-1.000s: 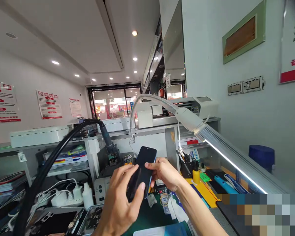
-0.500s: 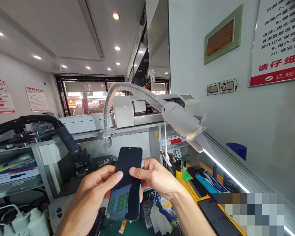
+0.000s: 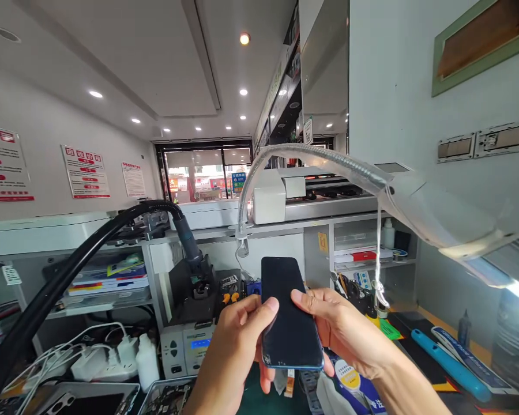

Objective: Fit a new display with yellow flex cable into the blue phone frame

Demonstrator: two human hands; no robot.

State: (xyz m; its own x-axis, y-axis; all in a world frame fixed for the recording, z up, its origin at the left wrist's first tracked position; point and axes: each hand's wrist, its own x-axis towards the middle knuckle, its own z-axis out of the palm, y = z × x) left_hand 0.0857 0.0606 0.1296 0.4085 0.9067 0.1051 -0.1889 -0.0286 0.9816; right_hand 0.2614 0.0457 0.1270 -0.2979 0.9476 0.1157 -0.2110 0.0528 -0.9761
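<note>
A smartphone with a dark, unlit screen is held up over the bench between both hands. Its lower left corner looks chipped or cracked, and a blue edge shows along the bottom. My left hand grips the left side, thumb flat on the glass and fingers behind. From the right, my right hand holds the other side with its thumb on the screen and fingers curled underneath. The phone's back is hidden. Below it, a small orange-and-white strip lies on the green mat.
A black flexible hose arches at left, near a station with a blue display. A lamp on a clear bendable arm spans the right. A white bottle, power plugs and a blue-handled tool lie around.
The view has swung left, so the bench and hands appear farther right. The phone has tilted, and the green reflection on its screen is gone. Both hands keep their hold.
</note>
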